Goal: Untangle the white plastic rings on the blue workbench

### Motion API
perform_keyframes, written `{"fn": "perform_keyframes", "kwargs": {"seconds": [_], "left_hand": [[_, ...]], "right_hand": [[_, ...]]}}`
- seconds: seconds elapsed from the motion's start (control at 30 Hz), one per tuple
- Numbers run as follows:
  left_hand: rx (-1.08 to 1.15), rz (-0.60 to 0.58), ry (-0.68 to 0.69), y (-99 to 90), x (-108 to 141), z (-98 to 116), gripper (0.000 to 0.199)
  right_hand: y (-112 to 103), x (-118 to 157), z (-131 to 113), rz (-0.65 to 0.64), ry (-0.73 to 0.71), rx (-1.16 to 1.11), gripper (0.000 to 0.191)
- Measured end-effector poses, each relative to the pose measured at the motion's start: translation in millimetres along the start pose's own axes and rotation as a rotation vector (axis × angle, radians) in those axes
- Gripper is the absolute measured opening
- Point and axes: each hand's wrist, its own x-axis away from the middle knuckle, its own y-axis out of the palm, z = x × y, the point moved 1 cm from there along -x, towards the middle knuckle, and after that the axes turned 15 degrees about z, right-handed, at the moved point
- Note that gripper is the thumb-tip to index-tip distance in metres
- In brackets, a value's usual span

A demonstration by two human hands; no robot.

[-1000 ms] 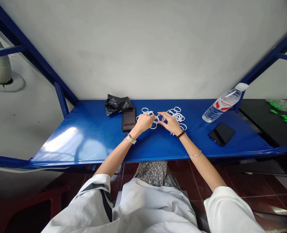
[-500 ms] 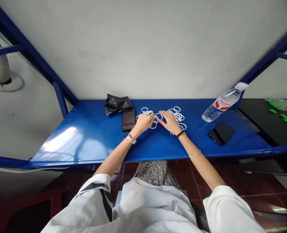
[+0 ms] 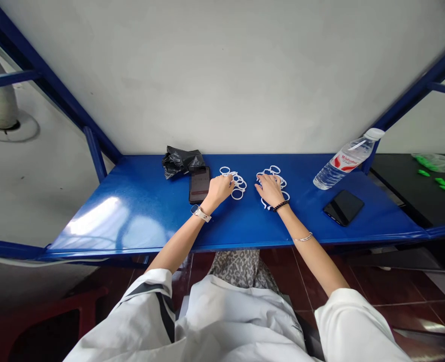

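Two loose groups of white plastic rings lie on the blue table. My left hand is over the left group of rings, its fingers curled in and closed on a ring at the fingertips. Which part of the ring it grips is hidden. Over the right group of rings rests my right hand, thumb apart from the fingers, which touch the pile. Small tabs stick out of some rings. Bare blue tabletop separates the two groups.
A phone and a crumpled black plastic bag are left of my left hand. On the right stand a water bottle and a second black phone. Green pieces lie on a dark surface further right.
My right hand has moved right, away from my left hand and onto the right group. The ring that was between my hands is now with the left group.
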Motion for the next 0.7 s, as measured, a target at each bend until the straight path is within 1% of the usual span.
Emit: {"fn": "perform_keyframes", "kwargs": {"seconds": [0.13, 0.23, 0.37, 0.5, 0.7], "left_hand": [[-0.012, -0.006, -0.018, -0.7, -0.5, -0.1, 0.034], [-0.021, 0.000, -0.023, -2.0, -0.6, 0.5, 0.033], [-0.019, -0.001, -0.023, -1.9, -0.5, 0.7, 0.032], [-0.003, -0.002, -0.033, -2.6, -0.9, 0.6, 0.032], [0.003, 0.000, -0.035, -4.4, -1.5, 1.3, 0.032]], "right_hand": [[-6.5, -2.7, -3.9, -0.013, 0.013, -0.005, 0.030], [-7.5, -2.6, -5.0, 0.002, 0.007, -0.008, 0.027], [-6.6, -1.4, -5.7, 0.009, -0.006, -0.006, 0.027], [-8.2, -2.5, -8.5, 0.013, 0.012, -0.019, 0.029], [-14.8, -7.5, -12.4, 0.125, 0.055, -0.110, 0.032]]}}
